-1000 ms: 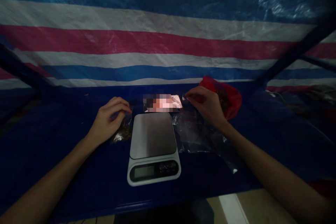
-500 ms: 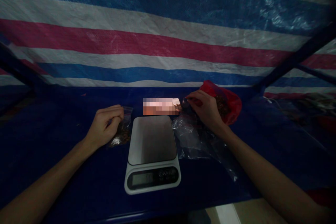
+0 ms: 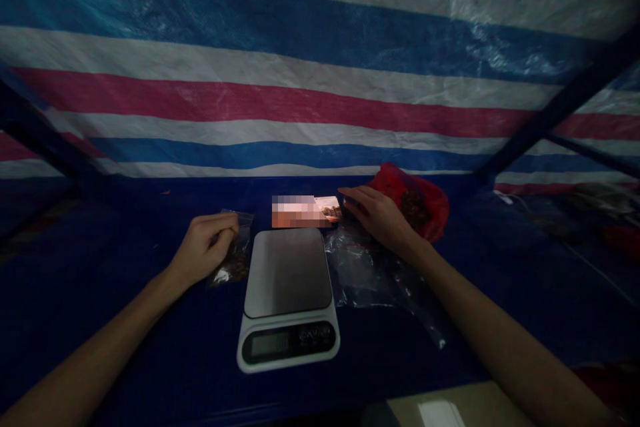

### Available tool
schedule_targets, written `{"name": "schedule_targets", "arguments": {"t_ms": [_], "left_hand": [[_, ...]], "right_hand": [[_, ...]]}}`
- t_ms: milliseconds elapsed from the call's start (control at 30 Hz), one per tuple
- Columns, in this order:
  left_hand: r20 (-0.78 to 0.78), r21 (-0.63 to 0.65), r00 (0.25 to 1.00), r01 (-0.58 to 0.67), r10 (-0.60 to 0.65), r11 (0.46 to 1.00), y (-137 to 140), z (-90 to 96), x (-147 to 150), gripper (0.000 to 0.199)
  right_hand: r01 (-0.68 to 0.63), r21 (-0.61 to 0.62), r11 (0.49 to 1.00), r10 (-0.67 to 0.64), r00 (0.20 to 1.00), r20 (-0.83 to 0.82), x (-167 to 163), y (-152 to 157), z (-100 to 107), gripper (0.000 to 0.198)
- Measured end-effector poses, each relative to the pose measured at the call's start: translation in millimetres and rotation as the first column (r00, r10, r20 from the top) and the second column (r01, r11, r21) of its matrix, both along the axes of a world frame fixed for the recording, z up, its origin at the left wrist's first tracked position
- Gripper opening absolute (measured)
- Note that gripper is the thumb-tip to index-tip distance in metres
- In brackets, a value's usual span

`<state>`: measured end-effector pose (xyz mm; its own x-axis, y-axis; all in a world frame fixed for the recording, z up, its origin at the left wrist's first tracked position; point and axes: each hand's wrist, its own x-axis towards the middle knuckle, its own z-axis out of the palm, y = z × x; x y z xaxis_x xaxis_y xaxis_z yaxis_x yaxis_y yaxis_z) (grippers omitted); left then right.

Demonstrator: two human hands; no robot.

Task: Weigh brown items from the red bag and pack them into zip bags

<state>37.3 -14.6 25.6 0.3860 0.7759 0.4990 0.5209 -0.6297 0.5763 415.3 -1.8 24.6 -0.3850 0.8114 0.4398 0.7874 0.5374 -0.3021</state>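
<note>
The small bag (image 3: 235, 261) could be spilled on the worktop (image 3: 170, 367) if tugged while unsealed; its seal cannot be made out. It is set left of the scale (image 3: 290, 273), between the worktop's near and far edges, against the left grip (image 3: 209, 241), which is curled in, its hold hidden. The right grip (image 3: 379, 217) is loosely spread, nothing clearly held
</note>
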Motion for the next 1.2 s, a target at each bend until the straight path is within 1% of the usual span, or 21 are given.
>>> {"name": "schedule_targets", "arguments": {"t_ms": [133, 200, 233, 333, 400, 500, 567, 633, 667, 733, 767, 800, 833, 900, 967, 1000, 1067, 1133, 1200], "left_hand": [[-0.005, 0.008, 1.000, -0.009, 0.009, 1.000, 1.4, 1.6, -0.4, 0.032], [-0.005, 0.012, 1.000, -0.010, 0.010, 1.000, 1.8, 2.5, -0.2, 0.032], [-0.004, 0.015, 1.000, -0.011, 0.011, 1.000, 1.9, 2.8, 0.0, 0.032], [0.004, 0.022, 1.000, -0.017, 0.017, 1.000, 1.7, 2.8, -0.2, 0.032], [0.021, 0.034, 0.999, -0.035, 0.034, 0.999, 1.2, 1.9, -1.3, 0.031], [0.057, 0.060, 0.995, -0.084, 0.080, 0.995, 0.5, -0.1, -4.1, 0.029], [0.075, 0.076, 0.991, -0.118, 0.112, 0.990, 0.4, -1.5, -6.1, 0.028], [0.080, 0.085, 0.988, -0.140, 0.133, 0.986, 0.7, -3.1, -7.8, 0.027], [0.077, 0.087, 0.987, -0.144, 0.138, 0.986, 1.1, -3.9, -8.5, 0.027], [0.064, 0.086, 0.989, -0.139, 0.134, 0.987, 1.9, -5.6, -9.7, 0.028], [0.056, 0.082, 0.990, -0.133, 0.129, 0.988, 2.4, -6.3, -10.2, 0.029], [0.048, 0.076, 0.991, -0.128, 0.125, 0.989, 2.9, -6.9, -10.7, 0.030], [0.038, 0.068, 0.992, -0.124, 0.121, 0.990, 3.4, -7.3, -11.1, 0.031], [0.014, 0.047, 0.993, -0.116, 0.116, 0.992, 4.3, -7.4, -11.9, 0.031], [-0.005, 0.013, 0.993, -0.116, 0.116, 0.993, 5.4, -6.7, -12.3, 0.026], [0.005, -0.009, 0.993, -0.118, 0.118, 0.993, 6.0, -6.3, -12.2, 0.021], [0.071, -0.048, 0.990, -0.121, 0.125, 0.991, 7.2, -6.1, -11.9, 0.009], [0.153, -0.075, 0.979, -0.122, 0.132, 0.990, 8.1, -6.5, -11.7, 0.018], [0.195, -0.093, 0.970, -0.126, 0.142, 0.988, 8.7, -7.1, -12.4, 0.025]], "right_hand": [[0.021, 0.085, 0.996, -0.022, 1.000, 0.006, 2.1, 0.7, 0.9, 0.044], [0.009, 0.067, 0.998, -0.010, 1.000, 0.018, 4.1, 2.0, 0.4, 0.051], [0.000, 0.039, 0.999, -0.002, 0.999, 0.035, 5.0, 2.4, -0.2, 0.050], [0.001, -0.040, 0.999, 0.003, 0.996, 0.090, 4.8, 0.1, -1.2, 0.034], [0.017, -0.072, 0.997, -0.008, 0.993, 0.118, 2.7, -4.6, 1.3, 0.027], [0.005, -0.083, 0.997, 0.007, 0.989, 0.146, 4.5, -12.2, 14.8, 0.029], [0.004, -0.037, 0.999, 0.001, 0.991, 0.133, 15.9, -14.3, 30.4, 0.031], [0.065, 0.024, 0.998, -0.068, 0.990, 0.122, 37.6, -13.2, 46.3, 0.027], [0.138, 0.053, 0.989, -0.145, 0.979, 0.143, 51.3, -11.7, 52.1, 0.026], [0.278, 0.010, 0.960, -0.268, 0.914, 0.305, 79.4, -8.1, 55.3, 0.026], [0.328, -0.039, 0.944, -0.288, 0.875, 0.390, 91.6, -6.3, 51.9, 0.026], [0.350, -0.094, 0.932, -0.273, 0.850, 0.451, 101.5, -4.6, 45.6, 0.027], [0.340, -0.134, 0.931, -0.239, 0.843, 0.482, 108.5, -2.8, 36.9, 0.025], [0.265, -0.170, 0.949, -0.156, 0.866, 0.476, 114.7, 0.8, 16.5, 0.023], [0.189, -0.145, 0.971, -0.109, 0.895, 0.433, 113.9, 4.6, -2.0, 0.023], [0.174, -0.131, 0.976, -0.105, 0.903, 0.417, 112.6, 6.5, -8.8, 0.024], [0.174, -0.115, 0.978, -0.114, 0.908, 0.403, 110.9, 9.6, -16.9, 0.024], [0.191, -0.107, 0.976, -0.134, 0.907, 0.399, 111.4, 11.7, -18.9, 0.025], [0.204, -0.114, 0.972, -0.144, 0.906, 0.397, 113.4, 13.1, -17.3, 0.026]]}}
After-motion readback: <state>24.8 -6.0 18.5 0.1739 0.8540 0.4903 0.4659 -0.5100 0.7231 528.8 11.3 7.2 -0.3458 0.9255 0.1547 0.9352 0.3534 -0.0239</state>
